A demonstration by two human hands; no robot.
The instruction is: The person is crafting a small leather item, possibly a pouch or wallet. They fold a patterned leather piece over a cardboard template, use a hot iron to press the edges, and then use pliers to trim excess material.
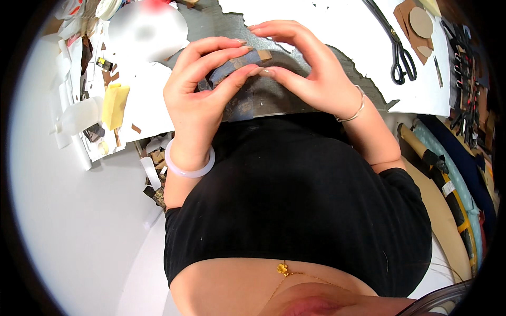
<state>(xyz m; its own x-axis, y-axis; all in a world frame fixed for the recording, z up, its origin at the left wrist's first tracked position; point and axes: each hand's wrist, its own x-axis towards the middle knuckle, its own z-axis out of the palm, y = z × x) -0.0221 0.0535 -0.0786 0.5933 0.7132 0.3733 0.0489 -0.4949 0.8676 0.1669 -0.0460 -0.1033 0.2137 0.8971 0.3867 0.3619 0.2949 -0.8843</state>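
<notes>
My left hand (197,84) is closed round a small blue-grey cloth-covered piece (237,64) with a tan flower pattern. Its fingers lie along the top and its thumb along the near side. A tan strip (265,55) sticks out of the piece's right end. My right hand (321,71) curves in from the right, its thumb tip beside the left thumb at the piece's near edge. The right index finger is stretched out beyond the strip, well apart from that thumb. Below the hands, more patterned cloth (240,107) lies at the table's front edge.
Black scissors (396,50) and brown leather-like scraps (411,23) lie at the right on the white table. A ragged grey sheet (342,55) is under my hands. To the left are a yellow sponge-like block (115,105) and a translucent bottle (79,116). Fabric rolls (448,174) stand at the right.
</notes>
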